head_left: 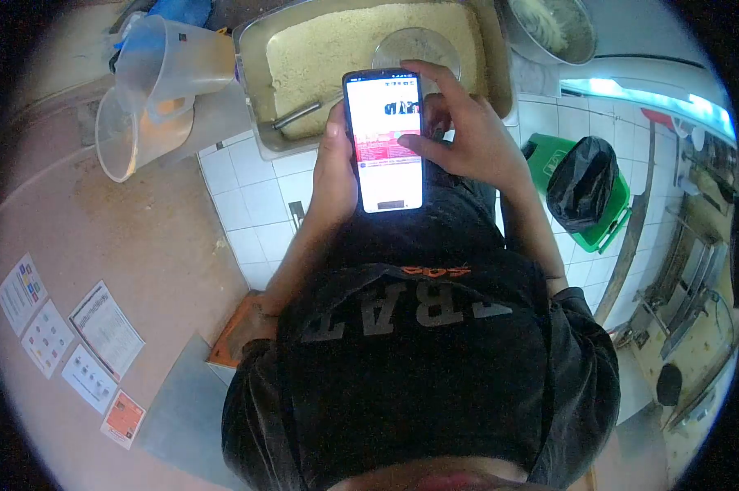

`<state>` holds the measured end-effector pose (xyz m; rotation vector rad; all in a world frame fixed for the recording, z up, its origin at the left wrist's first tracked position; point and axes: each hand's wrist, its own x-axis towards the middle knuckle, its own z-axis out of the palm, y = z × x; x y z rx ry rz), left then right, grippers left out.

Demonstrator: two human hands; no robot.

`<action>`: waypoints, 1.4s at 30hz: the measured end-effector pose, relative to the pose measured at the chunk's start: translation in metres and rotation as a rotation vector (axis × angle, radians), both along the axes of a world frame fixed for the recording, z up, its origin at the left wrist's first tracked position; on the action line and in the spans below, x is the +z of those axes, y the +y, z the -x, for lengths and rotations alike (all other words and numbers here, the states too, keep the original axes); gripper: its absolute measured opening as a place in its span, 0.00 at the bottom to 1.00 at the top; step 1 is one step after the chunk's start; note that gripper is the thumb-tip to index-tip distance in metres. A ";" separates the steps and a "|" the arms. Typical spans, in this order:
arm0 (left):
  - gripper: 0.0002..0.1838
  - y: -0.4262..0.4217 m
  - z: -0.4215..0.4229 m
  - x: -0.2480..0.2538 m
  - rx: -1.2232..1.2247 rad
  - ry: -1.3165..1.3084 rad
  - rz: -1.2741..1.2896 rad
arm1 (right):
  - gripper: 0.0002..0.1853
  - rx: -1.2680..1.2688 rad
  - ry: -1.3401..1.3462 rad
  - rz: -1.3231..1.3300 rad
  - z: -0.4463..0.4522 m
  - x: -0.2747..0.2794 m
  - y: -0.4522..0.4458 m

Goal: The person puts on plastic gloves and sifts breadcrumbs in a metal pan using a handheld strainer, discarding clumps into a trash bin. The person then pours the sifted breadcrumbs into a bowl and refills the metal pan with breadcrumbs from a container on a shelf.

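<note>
A lit smartphone (386, 184) stands upright in front of my chest, its screen showing a white page with a red band in the middle. My left hand (334, 176) is closed around its left edge, thumb along the side. On the other side, my right hand (472, 135) grips the right edge, with its thumb over the screen and its index finger by the top corner. Behind the phone is a metal tray (255, 106) of pale yellow crumbly powder (328, 49). A round metal sieve or strainer (423, 49) with a metal handle (297, 114) lies on the powder, partly hidden.
Two translucent plastic jugs (153, 74) stand left of the tray. A metal bowl (554, 29) with whitish residue is at the upper right. Below it, a green bin (607, 233) with a black bag (582, 184) stands on white tiles. Printed sheets (108, 327) are at the lower left.
</note>
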<state>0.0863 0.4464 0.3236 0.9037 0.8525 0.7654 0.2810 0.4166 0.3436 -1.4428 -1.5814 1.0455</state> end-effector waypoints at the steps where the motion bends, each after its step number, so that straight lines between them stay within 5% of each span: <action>1: 0.36 0.000 0.000 0.001 -0.019 -0.001 -0.012 | 0.35 -0.008 -0.006 0.012 0.000 -0.001 -0.001; 42: 0.34 0.006 -0.014 0.012 0.034 0.039 0.136 | 0.38 0.045 -0.106 0.036 -0.013 0.000 0.008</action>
